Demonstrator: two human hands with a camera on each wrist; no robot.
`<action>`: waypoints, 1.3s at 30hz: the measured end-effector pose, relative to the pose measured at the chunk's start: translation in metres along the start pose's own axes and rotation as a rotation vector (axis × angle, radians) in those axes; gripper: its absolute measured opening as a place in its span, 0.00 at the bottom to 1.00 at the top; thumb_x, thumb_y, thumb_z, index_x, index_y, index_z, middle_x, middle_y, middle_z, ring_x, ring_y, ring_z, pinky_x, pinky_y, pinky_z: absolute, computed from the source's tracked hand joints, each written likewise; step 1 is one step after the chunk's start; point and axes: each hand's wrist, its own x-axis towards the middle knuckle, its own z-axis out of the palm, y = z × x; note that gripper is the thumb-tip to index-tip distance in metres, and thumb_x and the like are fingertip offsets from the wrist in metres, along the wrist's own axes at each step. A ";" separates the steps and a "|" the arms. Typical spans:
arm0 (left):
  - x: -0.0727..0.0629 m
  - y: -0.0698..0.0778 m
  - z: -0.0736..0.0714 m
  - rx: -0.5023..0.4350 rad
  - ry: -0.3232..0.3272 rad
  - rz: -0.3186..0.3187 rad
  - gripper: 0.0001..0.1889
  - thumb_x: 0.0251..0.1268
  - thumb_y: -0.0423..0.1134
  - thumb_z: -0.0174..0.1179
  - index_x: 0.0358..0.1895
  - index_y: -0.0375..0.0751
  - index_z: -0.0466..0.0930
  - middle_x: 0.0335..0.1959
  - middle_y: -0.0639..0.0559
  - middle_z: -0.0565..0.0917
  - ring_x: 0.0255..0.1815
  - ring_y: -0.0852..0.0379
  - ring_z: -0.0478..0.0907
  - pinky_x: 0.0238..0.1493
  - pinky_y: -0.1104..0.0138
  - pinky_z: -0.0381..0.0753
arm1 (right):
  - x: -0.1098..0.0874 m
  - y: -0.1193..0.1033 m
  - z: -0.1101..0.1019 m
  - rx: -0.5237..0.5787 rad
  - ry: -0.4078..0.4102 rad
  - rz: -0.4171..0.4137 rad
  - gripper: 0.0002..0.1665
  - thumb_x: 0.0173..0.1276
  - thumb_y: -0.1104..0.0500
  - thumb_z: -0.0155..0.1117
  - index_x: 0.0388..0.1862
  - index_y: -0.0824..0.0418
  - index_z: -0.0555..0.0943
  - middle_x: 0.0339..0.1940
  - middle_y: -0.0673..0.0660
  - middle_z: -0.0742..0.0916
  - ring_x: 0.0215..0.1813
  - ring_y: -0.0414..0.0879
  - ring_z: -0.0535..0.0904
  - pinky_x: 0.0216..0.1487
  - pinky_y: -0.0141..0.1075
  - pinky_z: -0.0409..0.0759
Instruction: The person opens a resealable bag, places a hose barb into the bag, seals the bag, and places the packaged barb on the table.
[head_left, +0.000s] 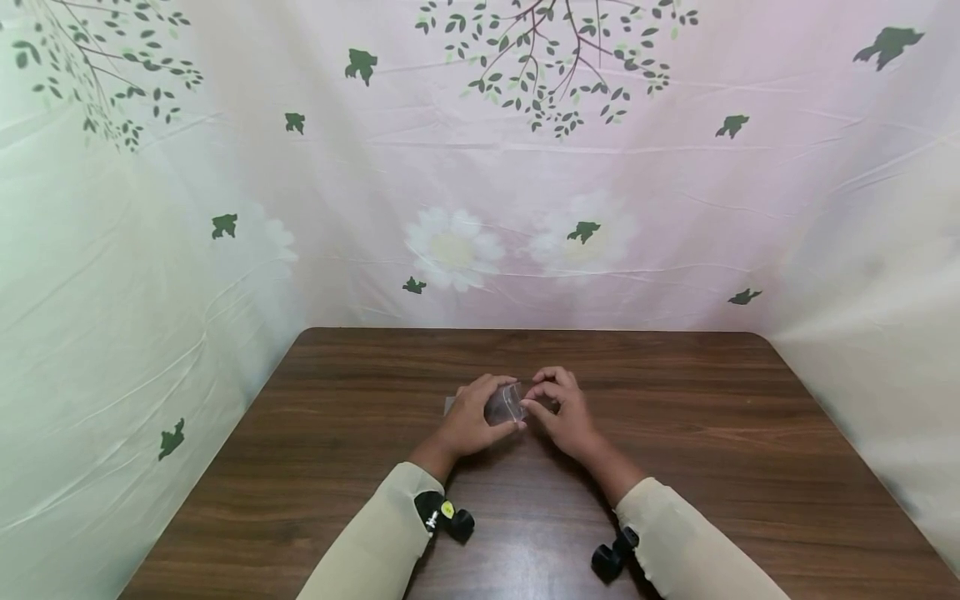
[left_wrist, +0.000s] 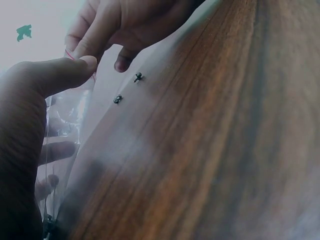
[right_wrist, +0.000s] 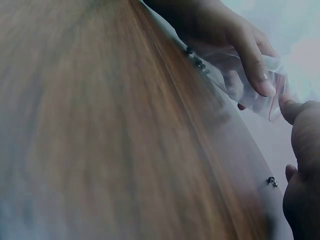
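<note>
The left hand (head_left: 471, 418) holds a clear bag (head_left: 504, 406), the right hand (head_left: 567, 414) pinches its edge, and dark pieces (left_wrist: 138, 77) lie on the counter (head_left: 712, 433).

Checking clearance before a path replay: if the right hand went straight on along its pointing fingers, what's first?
The clear plastic bag: the right hand looks to be at its edge. Next in line would likely be the left hand holding it, though exact depth is unclear.
</note>
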 end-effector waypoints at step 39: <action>0.011 -0.004 0.005 0.028 0.011 -0.028 0.37 0.64 0.54 0.78 0.74 0.49 0.77 0.63 0.50 0.86 0.58 0.55 0.83 0.60 0.53 0.74 | 0.011 0.018 -0.002 0.003 -0.013 -0.002 0.05 0.64 0.67 0.80 0.38 0.61 0.93 0.56 0.64 0.85 0.58 0.54 0.73 0.47 0.31 0.73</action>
